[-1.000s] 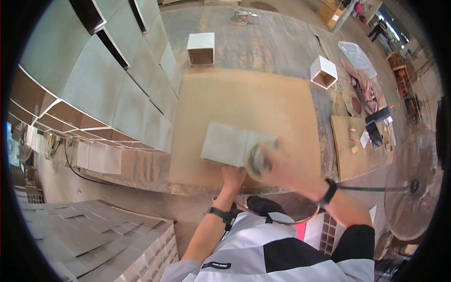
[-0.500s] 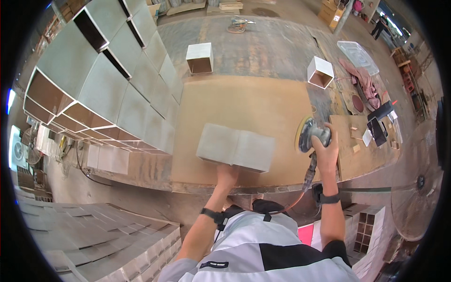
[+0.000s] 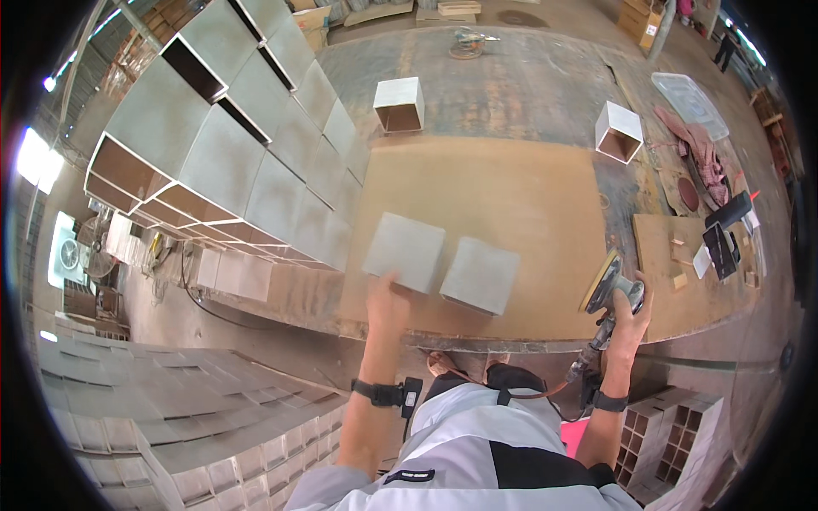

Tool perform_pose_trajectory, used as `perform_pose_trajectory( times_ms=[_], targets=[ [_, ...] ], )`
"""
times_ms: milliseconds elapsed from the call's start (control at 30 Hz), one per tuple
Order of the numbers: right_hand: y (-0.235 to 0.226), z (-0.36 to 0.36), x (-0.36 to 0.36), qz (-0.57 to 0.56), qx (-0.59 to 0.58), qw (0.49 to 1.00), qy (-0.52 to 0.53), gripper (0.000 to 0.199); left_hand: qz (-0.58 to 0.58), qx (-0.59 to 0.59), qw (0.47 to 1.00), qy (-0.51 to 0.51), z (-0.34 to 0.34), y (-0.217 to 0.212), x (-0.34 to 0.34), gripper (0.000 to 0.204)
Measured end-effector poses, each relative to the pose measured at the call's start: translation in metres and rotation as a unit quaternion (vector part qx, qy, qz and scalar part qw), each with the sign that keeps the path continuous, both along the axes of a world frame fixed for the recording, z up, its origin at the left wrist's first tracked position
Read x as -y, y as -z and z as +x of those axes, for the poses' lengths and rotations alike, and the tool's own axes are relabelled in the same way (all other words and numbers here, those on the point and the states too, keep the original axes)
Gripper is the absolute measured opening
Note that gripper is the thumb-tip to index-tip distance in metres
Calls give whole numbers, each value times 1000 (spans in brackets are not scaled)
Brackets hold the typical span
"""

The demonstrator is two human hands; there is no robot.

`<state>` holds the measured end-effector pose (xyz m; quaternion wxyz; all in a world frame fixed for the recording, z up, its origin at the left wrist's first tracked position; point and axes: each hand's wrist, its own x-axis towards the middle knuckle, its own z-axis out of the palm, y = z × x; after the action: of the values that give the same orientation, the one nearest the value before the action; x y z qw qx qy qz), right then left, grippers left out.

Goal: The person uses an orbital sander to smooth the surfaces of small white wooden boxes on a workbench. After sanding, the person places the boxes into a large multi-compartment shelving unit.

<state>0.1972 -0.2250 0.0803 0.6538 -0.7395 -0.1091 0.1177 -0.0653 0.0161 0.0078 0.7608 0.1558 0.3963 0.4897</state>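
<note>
Two pale grey square boxes lie on the brown board (image 3: 477,175) in front of me, a narrow gap between them. At the near edge of the left box (image 3: 407,249) is my left hand (image 3: 389,300), its fingers closed on that edge; they are blurred and partly hidden. The right box (image 3: 482,277) sits untouched beside it. My right hand (image 3: 630,317) grips an orbital sander (image 3: 626,294) with a yellow-edged pad. The sander is tilted, its pad facing left, close to the board's right edge. A hose runs from it toward my body.
A tall stack of grey boxes (image 3: 230,145) stands on the left. Two white open boxes, one farther left (image 3: 399,94) and one right (image 3: 619,123), rest beyond the board. Another sander (image 3: 468,44) lies at the far side. A cloth (image 3: 703,153) and phone-like device (image 3: 724,247) are at right.
The two boxes, side by side before, now stand apart. My left hand has shifted to the left box's near edge. The sander has turned its pad more on edge and come nearer to me.
</note>
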Motion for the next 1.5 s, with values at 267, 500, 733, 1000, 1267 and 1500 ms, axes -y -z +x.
perform_pose_trajectory(
  times_ms=[267,500,733,1000,1267,1500],
  targets=[
    [-3,4,0,8,10,1000,-14,46,114,-333,922,159,-3,5,52,27],
    [-14,-4,-14,20,50,998,-37,47,99,-210,914,333,50,11,83,35],
    [-35,-4,-25,-4,74,996,-57,49,501,-367,754,214,101,39,123,40],
    [-51,-4,-34,-33,107,988,-103,52,557,-527,616,181,99,113,101,40],
    [-64,-17,-64,-92,134,968,-192,54,447,-505,655,341,76,63,97,45],
    [-83,-25,-109,-159,177,919,-315,53,336,-552,755,109,5,38,65,62]
  ],
)
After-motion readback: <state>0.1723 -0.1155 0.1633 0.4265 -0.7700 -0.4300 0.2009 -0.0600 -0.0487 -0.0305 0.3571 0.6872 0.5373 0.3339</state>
